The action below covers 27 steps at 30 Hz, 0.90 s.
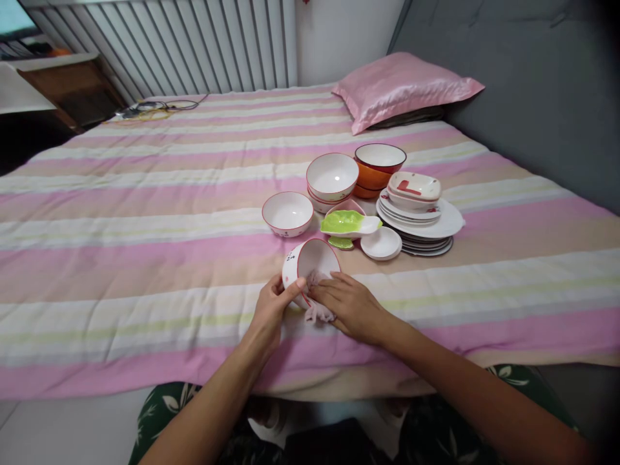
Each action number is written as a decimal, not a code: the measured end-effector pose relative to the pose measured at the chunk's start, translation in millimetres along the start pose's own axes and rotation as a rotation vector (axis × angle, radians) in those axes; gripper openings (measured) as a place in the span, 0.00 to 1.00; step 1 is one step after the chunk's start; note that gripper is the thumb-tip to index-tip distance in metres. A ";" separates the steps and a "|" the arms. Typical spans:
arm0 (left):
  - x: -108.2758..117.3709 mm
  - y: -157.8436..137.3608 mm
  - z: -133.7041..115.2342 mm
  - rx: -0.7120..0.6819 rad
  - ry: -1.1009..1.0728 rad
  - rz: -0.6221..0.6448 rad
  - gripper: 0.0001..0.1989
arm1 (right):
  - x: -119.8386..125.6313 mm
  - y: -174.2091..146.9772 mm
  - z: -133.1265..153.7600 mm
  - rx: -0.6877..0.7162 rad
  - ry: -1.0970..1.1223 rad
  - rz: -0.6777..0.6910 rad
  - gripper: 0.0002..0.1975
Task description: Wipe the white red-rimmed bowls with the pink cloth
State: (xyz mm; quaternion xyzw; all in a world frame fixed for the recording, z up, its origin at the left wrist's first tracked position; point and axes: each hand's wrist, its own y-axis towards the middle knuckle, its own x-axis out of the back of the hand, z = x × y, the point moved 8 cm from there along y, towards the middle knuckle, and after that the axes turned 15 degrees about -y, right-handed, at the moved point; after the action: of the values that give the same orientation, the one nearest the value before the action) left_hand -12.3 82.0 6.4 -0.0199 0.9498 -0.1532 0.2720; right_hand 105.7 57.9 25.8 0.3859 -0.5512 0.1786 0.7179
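A white bowl with a red rim point(292, 261) is tilted on its side, its mouth turned to the right. My left hand point(272, 303) grips it, thumb over the rim and fingers behind the outer wall. My right hand point(351, 307) presses a pale pink cloth point(320, 312) inside the bowl, fingers partly hidden by the cloth and rim. Just beyond stands another white bowl point(287, 213), upright. Right of it are a green leaf-shaped dish point(343, 221) and small white dishes point(382, 243).
Behind are stacked white bowls point(332, 175) and orange bowls point(372, 175). A stack of plates point(450, 219) with small rectangular dishes point(415, 187) on top stands right. The striped bedspread point(145, 252) lies under everything. A pink pillow point(407, 87) and tangled cables point(155, 108) lie farther back.
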 end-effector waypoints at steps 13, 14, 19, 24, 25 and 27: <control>10.0 2.5 4.9 -0.093 0.072 0.019 0.21 | 22.9 1.1 -2.5 -0.363 0.589 -0.013 0.08; 9.6 2.2 5.4 -0.077 0.060 0.008 0.20 | 20.5 1.7 -0.1 -0.313 0.559 0.027 0.08; 2.2 -0.5 3.4 -0.039 -0.007 -0.005 0.17 | 7.7 -2.5 8.7 -0.051 0.253 0.139 0.22; 0.4 -0.1 2.6 -0.034 -0.013 0.001 0.17 | 0.4 -6.8 3.4 -0.027 0.011 0.182 0.26; 0.7 0.4 3.4 -0.028 -0.017 0.007 0.17 | 0.7 -6.5 3.1 -0.026 -0.010 0.167 0.26; 2.1 1.3 5.9 -0.010 -0.021 0.016 0.17 | 2.0 -5.3 3.7 -0.016 -0.018 0.116 0.25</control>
State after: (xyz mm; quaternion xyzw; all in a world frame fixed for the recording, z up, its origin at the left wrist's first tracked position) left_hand -11.0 81.3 0.2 -0.0152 0.9478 -0.1463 0.2831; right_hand 107.6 51.4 26.1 0.3491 -0.5804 0.2119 0.7045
